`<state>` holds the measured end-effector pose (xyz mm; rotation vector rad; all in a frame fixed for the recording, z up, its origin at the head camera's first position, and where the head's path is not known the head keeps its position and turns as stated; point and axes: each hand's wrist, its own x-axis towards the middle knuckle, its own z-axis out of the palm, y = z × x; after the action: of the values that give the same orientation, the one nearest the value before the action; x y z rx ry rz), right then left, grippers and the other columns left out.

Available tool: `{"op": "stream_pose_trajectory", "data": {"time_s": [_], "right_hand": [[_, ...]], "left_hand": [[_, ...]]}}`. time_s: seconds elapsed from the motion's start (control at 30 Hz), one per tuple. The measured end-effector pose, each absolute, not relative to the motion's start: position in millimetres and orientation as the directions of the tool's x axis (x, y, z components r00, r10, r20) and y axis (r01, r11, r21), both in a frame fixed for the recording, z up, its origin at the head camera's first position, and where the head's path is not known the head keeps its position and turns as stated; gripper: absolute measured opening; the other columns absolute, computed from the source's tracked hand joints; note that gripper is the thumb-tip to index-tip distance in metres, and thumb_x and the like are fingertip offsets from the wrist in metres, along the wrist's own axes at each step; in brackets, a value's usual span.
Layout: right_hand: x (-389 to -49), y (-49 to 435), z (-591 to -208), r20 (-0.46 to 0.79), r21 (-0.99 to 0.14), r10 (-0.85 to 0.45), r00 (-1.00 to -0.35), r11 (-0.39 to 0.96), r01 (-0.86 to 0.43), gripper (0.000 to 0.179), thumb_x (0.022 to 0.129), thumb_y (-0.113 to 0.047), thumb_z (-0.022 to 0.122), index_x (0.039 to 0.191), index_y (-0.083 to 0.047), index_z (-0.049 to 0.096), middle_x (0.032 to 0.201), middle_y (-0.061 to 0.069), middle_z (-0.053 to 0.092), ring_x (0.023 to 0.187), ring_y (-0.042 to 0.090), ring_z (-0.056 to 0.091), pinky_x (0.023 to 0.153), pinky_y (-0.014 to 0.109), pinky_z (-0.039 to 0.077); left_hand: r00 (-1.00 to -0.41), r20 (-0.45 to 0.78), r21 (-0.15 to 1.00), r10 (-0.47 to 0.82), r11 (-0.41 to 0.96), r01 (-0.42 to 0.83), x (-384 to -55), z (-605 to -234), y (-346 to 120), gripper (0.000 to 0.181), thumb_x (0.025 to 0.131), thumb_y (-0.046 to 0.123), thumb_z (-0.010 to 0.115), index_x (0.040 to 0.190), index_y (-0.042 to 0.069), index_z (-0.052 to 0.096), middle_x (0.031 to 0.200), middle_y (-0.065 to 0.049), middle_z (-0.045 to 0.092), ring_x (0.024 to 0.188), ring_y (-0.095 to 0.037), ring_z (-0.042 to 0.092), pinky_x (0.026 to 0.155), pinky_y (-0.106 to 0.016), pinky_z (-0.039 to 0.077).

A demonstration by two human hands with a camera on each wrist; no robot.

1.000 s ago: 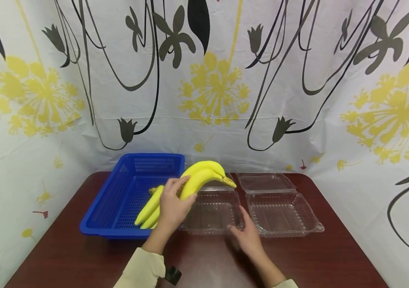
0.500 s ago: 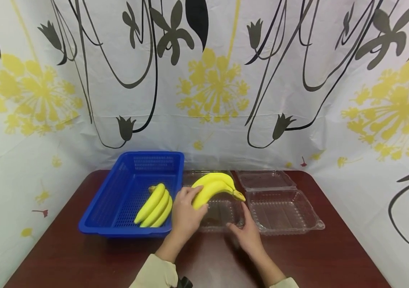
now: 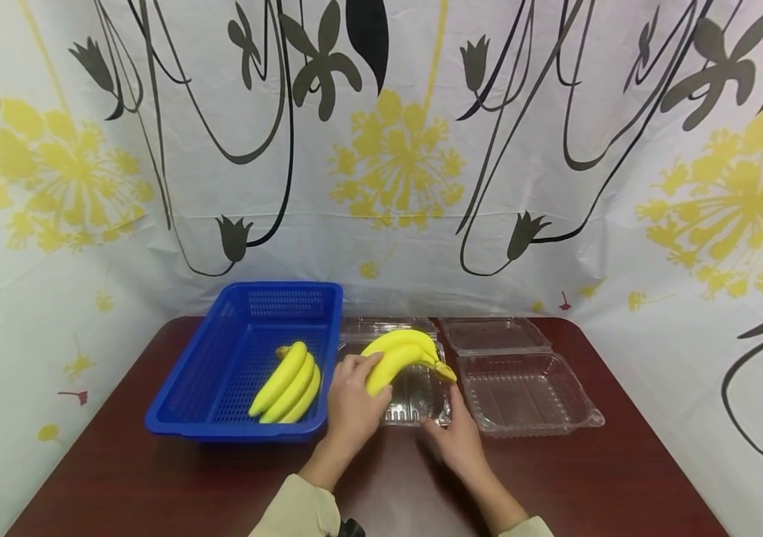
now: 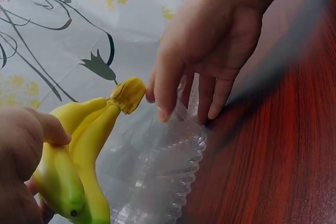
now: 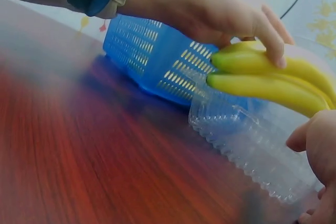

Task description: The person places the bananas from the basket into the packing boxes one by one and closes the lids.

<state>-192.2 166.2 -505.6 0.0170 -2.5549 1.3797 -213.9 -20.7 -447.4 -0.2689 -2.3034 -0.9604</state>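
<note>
My left hand [image 3: 357, 399] grips a bunch of yellow bananas [image 3: 400, 358] from the left, its stem pointing right. The bunch is held over an opened clear plastic clamshell container [image 3: 415, 399]. In the left wrist view, green tips show on the bananas [image 4: 89, 171], near my left fingers. My right hand [image 3: 462, 440] holds the container's front right corner, thumb and fingers on either side of the rim. The banana stem [image 4: 128, 95] comes right up to my right fingertips. Part of the container is hidden behind the bananas and my left hand.
Left of the container stands a blue perforated plastic basket [image 3: 240, 430] with another banana bunch [image 3: 291, 384] in it. A second opened clear container [image 3: 529, 395] lies to the right. All stand on a dark red wooden table [image 3: 596, 485] before a patterned cloth [image 3: 408, 261].
My left hand has carried the bananas right and lower over the near container, uncovering the bunch in the basket. My right hand has stayed at the container's corner.
</note>
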Motion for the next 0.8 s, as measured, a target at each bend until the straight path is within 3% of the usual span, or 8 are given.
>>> {"op": "stream_pose_trajectory", "data": {"time_s": [0.23, 0.37, 0.8], "right_hand": [[-193.3, 168.1, -500.9, 0.139, -0.853, 0.102, -0.985, 0.517, -0.067, 0.088, 0.085, -0.02, 0.073, 0.153, -0.002, 0.021, 0.146, 0.031, 0.036, 0.133, 0.047, 0.035, 0.101, 0.062, 0.033], [-193.9, 169.7, -500.4, 0.148, -0.847, 0.093, -0.985, 0.527, -0.078, 0.087, 0.085, -0.019, 0.073, 0.155, -0.009, 0.021, 0.148, 0.027, 0.036, 0.127, 0.043, 0.043, 0.097, 0.06, 0.038], [-196.9, 169.9, -496.5, 0.102, -0.841, 0.074, -0.992, 0.54, -0.046, 0.082, 0.087, -0.018, 0.07, 0.154, -0.008, 0.024, 0.15, 0.025, 0.034, 0.136, 0.045, 0.031, 0.103, 0.062, 0.03]], "left_hand": [[-0.782, 0.622, 0.546, -0.051, 0.744, 0.386, -216.2, -448.1, -23.8, 0.051, 0.068, 0.017, 0.083, 0.117, 0.016, 0.071, 0.101, -0.005, 0.06, 0.092, -0.026, 0.056, 0.074, -0.04, 0.047], [-0.78, 0.624, 0.533, -0.04, 0.752, 0.388, -218.5, -448.9, -26.5, 0.05, 0.068, 0.015, 0.084, 0.117, 0.015, 0.072, 0.1, -0.006, 0.06, 0.091, -0.026, 0.056, 0.073, -0.04, 0.047], [-0.877, 0.481, 0.598, 0.001, 0.731, 0.329, -234.7, -449.9, -31.2, 0.048, 0.074, 0.02, 0.081, 0.121, 0.016, 0.07, 0.103, -0.005, 0.06, 0.095, -0.025, 0.056, 0.077, -0.039, 0.047]]}}
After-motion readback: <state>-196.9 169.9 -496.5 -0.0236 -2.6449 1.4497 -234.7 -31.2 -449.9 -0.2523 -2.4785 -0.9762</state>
